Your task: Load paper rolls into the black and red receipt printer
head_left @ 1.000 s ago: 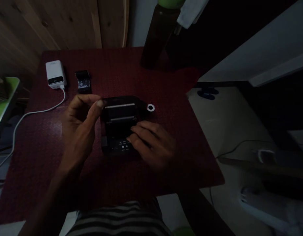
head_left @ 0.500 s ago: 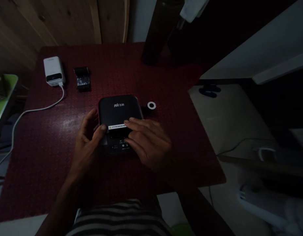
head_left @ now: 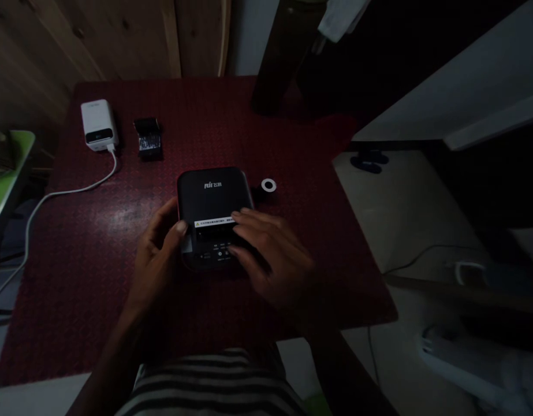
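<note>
A small black printer [head_left: 213,196] with its lid down lies in the middle of a dark red table [head_left: 97,231]. My left hand [head_left: 160,257] curls against the printer's left front side, thumb on its edge. My right hand [head_left: 270,260] lies over the front right part, fingers stretched across the button panel. A small white ring-shaped roll [head_left: 268,185] sits on the table just right of the printer.
A white power bank [head_left: 98,125] with a white cable [head_left: 53,193] lies at the far left, a small black object [head_left: 149,137] beside it. A tall dark bottle [head_left: 283,58] stands at the back. Right of the table is a pale lower surface [head_left: 391,214].
The printer's lid, open a second ago under my left hand, is now closed. My left hand dropped to the printer's left front side; my right hand stayed on the front.
</note>
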`<state>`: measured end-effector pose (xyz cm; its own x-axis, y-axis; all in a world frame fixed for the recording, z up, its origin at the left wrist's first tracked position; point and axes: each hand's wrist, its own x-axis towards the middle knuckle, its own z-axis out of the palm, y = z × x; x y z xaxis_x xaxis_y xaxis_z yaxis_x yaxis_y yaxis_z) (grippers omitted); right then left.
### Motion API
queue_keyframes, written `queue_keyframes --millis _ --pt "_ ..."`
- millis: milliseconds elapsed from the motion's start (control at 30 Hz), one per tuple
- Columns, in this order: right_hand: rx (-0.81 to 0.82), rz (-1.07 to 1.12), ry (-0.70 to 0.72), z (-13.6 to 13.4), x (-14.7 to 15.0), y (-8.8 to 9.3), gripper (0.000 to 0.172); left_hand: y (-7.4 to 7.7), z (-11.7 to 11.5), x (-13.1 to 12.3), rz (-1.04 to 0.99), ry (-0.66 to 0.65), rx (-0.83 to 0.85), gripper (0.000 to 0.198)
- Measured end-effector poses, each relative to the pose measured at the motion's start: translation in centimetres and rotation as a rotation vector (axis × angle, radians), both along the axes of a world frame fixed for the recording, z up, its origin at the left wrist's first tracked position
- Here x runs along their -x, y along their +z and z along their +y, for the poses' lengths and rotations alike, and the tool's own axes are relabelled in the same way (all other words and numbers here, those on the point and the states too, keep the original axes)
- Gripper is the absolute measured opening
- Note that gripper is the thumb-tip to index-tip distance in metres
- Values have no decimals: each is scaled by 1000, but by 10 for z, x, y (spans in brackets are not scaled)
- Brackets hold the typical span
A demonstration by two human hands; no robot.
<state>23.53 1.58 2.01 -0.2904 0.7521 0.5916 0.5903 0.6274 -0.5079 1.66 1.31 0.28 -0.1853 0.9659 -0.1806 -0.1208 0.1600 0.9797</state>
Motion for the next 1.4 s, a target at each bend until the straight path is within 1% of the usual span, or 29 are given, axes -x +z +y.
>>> queue_keyframes --millis 67,133,200,267,333,433,533,733,867,967,1067,1133,1167,1233,1267,1300,1367,1400 --pt "24 74 -102 -8 -5 -4 25 0 -8 1 -31 -1 14 51" --pt "65 147 -214 -17 -9 -12 27 1 -13 2 -26 6 34 53" --pt "140 210 -308 -27 -10 -23 33 2 -14 3 9 14 52 53" --pt "244 249 -350 -37 -7 -35 44 3 -11 3 36 13 47 50" --pt "339 252 -349 -46 -3 -45 52 5 -8 1 25 4 46 50" --pt "385 244 -324 -52 3 -51 54 10 -7 -2 -13 8 59 52" --pt "376 238 -313 -50 5 -51 53 12 -9 -2 -1 5 68 53" --pt "302 228 -277 -43 0 -50 54 10 -11 -1 -8 -9 79 49" --pt "309 205 -281 -42 0 -47 51 11 -10 -4 -18 -1 67 46" --pt "309 199 -257 -42 0 -46 50 11 -9 -5 -1 10 88 48" --pt "316 195 -247 -42 -6 -42 54 6 -10 -4 -15 29 85 51" --pt "320 184 -268 -40 -11 -34 58 2 -11 -3 -26 27 72 52" --pt "304 173 -285 -37 -13 -28 56 0 -11 -2 -26 22 60 51" --pt "219 134 -297 -26 -14 -12 40 -5 -12 -1 -19 13 17 48" --pt "160 101 -273 -17 -13 -4 31 -7 -13 0 -19 7 -9 47" --pt "111 56 -227 -5 -10 4 28 -9 -13 1 -26 -5 -34 46" --pt "66 -75 -91 21 0 16 33 -12 -14 1 -30 -32 -80 46" --pt "84 -169 -28 35 7 20 34 -13 -15 1 -23 -43 -97 46"
